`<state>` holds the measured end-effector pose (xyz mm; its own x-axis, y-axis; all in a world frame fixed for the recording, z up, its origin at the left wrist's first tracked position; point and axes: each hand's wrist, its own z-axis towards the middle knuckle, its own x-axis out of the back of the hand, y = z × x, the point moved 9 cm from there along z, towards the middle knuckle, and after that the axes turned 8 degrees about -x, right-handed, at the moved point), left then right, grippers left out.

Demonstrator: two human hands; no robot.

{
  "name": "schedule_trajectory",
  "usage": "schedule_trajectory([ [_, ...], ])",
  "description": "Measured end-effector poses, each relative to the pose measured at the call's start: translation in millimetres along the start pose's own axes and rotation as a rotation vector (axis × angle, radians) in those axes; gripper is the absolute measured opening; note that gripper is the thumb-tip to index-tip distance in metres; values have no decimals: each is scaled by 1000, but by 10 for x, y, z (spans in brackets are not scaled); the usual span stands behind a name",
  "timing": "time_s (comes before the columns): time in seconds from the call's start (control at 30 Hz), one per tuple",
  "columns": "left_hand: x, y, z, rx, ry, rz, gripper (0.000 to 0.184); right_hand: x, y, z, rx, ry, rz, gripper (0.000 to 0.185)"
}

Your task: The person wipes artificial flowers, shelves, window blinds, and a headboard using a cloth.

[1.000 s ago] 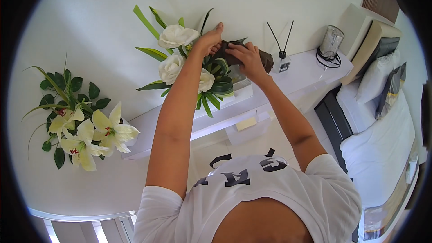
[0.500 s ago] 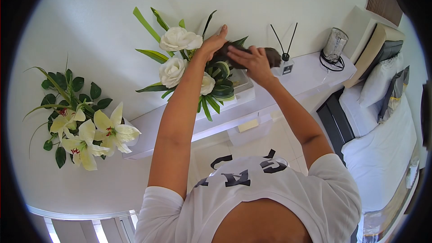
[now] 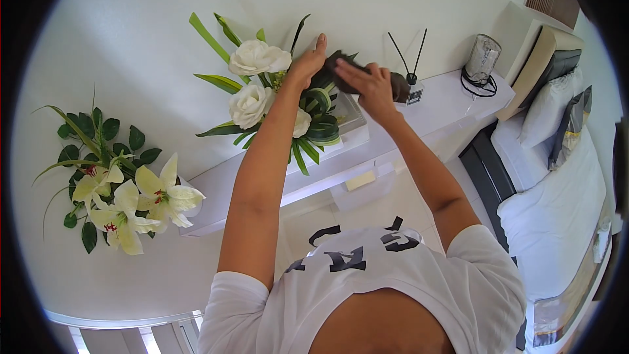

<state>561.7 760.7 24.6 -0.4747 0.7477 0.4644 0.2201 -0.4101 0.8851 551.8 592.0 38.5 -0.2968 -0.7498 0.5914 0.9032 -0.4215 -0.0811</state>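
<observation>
My left hand (image 3: pixel 309 65) is at the right side of the white rose arrangement (image 3: pixel 259 58), among its dark leaves; its fingertips are hidden behind the leaves and the hand. My right hand (image 3: pixel 372 86) grips a dark brown cloth (image 3: pixel 343 65), its fingers spread over the top. The cloth lies against the dark green leaves just right of my left hand. Below the leaves, part of a white box-shaped planter (image 3: pixel 354 130) shows on the white shelf (image 3: pixel 445 108).
Right of the cloth stands a reed diffuser (image 3: pixel 415 90), then a glass lamp (image 3: pixel 483 59) with a coiled black cord. A lily arrangement (image 3: pixel 151 196) is at the left. A bed (image 3: pixel 550 223) lies at the right.
My right hand has shifted slightly with the cloth, whose left end is now raised and nearer my left hand's fingers. The view has tilted a little.
</observation>
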Motion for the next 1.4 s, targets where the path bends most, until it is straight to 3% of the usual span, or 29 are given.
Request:
schedule_trajectory([
  [0.07, -29, 48, -102, 23, -27, -17, 84, -43, 421, 19, -222, 42, 104, 63],
  [0.13, 10, 188, -162, -75, -1, 218, 82, 74, 788, -13, -299, 161, 429, 59],
  [0.23, 39, 884, -858, -586, 121, 568, 59, 303, 1029, -117, -807, 279, 1174, 37],
  [0.27, 82, 1056, -1150, -717, 171, 464, 48, 439, 965, -176, -994, 326, 1403, 29],
  [0.3, 135, 1221, -1453, -851, 216, 356, 38, 553, 872, -180, -1027, 324, 1484, 25],
  [0.37, 392, 1341, -1941, -825, 282, -23, 21, 759, 669, -178, -1048, 328, 1603, 20],
  [0.43, 939, 1248, -2364, -890, 726, 72, 10, 884, 407, -152, -1046, 265, 1645, 21],
  [0.5, 1455, 1084, -2568, -889, 1077, 42, 16, 926, 41, -126, -1046, 137, 1709, 22],
  [0.53, 1686, 928, -2506, -862, 1141, 53, 27, 883, -120, -136, -1060, 106, 1715, 23],
  [0.6, 1930, 656, -2266, -565, 1124, 140, 37, 813, -618, -108, -1070, -79, 1803, 22],
  [0.63, 1979, 601, -2196, -566, 1123, 139, 37, 757, -861, -105, -1064, -163, 1850, 21],
  [0.7, 1928, 355, -1795, -297, 806, 257, 40, 640, -1320, -141, -1026, -309, 2024, 24],
  [0.77, 1937, 177, -1654, -289, 698, 121, 36, 582, -1680, -194, -1024, -444, 2096, 22],
  [0.8, 1895, 84, -1552, -276, 584, -12, 34, 573, -1764, -214, -1019, -437, 2097, 22],
  [0.93, 1907, -72, -1603, -338, 511, -306, 25, 485, -2022, -286, -1021, -549, 2079, 28],
  [1.0, 1988, -265, -1544, -365, 507, -292, 24, 616, -2036, -76, -772, -350, 1953, 36],
  [1.03, 2014, -316, -1538, -391, 508, -272, 23, 566, -2088, -7, -779, -347, 1951, 36],
  [1.1, 1963, -339, -1607, -419, 436, -439, 20, 892, -2143, 330, -322, 47, 1318, 42],
  [1.13, 1911, -334, -1640, -448, 369, -606, 19, 780, -2224, 405, -332, 53, 1315, 42],
  [1.23, 1903, -428, -1726, -435, 396, -786, 15, 470, -2422, 512, -229, 32, 1067, 46],
  [1.27, 1910, -439, -1768, -431, 417, -877, 13, 269, -2459, 520, -249, -117, 1071, 47],
  [1.3, 1961, -326, -1849, -489, 459, -536, 15, 73, -2498, 508, -263, -267, 1070, 48],
  [1.4, 2081, -550, -1714, -381, 527, -491, 18, -242, -2435, 349, -223, -431, 870, 45],
])
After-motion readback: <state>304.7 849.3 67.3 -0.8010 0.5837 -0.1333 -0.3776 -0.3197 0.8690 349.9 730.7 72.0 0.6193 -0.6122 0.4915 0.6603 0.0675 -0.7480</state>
